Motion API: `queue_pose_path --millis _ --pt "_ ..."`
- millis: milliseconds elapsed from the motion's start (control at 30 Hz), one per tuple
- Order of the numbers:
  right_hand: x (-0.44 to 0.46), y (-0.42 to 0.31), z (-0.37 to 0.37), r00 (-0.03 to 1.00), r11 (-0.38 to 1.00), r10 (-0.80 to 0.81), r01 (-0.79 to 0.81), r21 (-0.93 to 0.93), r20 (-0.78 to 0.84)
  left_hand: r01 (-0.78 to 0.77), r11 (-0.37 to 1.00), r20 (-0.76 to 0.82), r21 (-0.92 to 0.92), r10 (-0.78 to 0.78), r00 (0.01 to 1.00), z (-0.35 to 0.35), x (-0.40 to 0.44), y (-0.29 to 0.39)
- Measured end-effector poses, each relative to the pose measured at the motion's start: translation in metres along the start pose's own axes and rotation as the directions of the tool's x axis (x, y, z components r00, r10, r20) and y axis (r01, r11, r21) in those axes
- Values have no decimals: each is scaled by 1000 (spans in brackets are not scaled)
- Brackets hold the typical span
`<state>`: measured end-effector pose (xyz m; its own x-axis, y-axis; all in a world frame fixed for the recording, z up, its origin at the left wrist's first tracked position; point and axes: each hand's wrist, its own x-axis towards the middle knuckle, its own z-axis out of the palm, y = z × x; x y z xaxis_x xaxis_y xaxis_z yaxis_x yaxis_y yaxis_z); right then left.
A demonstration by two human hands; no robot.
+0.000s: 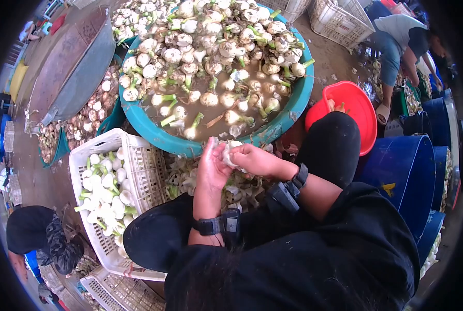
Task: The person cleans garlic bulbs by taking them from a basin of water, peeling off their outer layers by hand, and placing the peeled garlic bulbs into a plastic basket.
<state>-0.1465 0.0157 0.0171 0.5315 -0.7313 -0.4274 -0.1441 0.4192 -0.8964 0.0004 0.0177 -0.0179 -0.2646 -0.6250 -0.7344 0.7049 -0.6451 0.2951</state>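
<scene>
A whitish garlic bulb (234, 151) is held between my two hands, just over the near rim of a large teal tub (179, 146). My right hand (255, 158) is closed round it, thumb and fingers pressed together. My left hand (214, 161) supports the bulb from the left, palm turned up and fingers partly curled. Muddy water and a heap of dirty garlic bulbs (208, 98) with green stems fill the tub. Peelings (236, 191) lie below my hands. At the left, cleaned white bulbs (107, 181) fill part of a white plastic crate (146, 173).
A red basin (363, 116) stands beyond my right knee, with blue barrels (402, 171) at the right. A metal barrow (78, 67) and more bulbs are at the upper left. One person (45, 233) is at the lower left, another (397, 36) bends at the upper right.
</scene>
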Motion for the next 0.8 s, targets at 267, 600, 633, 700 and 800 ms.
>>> queue_pose_path --millis 267,600,633,700,800 --pt "-26 -18 -11 972 324 127 148 -934 198 -306 941 -178 141 328 928 -23 14 3" --pt "-18 -11 -110 791 537 -254 -363 -761 -556 -420 802 -151 425 521 840 5 2 -6" --pt "-21 -6 -109 856 458 -18 -453 -765 -517 -415 800 -150 434 518 842 6 2 -8" --pt "-27 17 -116 782 335 365 -617 -712 -505 -400 810 -170 429 507 845 7 3 -11" --pt "-22 68 -132 617 291 538 -776 -560 -575 -366 835 -210 411 477 853 16 5 -19"
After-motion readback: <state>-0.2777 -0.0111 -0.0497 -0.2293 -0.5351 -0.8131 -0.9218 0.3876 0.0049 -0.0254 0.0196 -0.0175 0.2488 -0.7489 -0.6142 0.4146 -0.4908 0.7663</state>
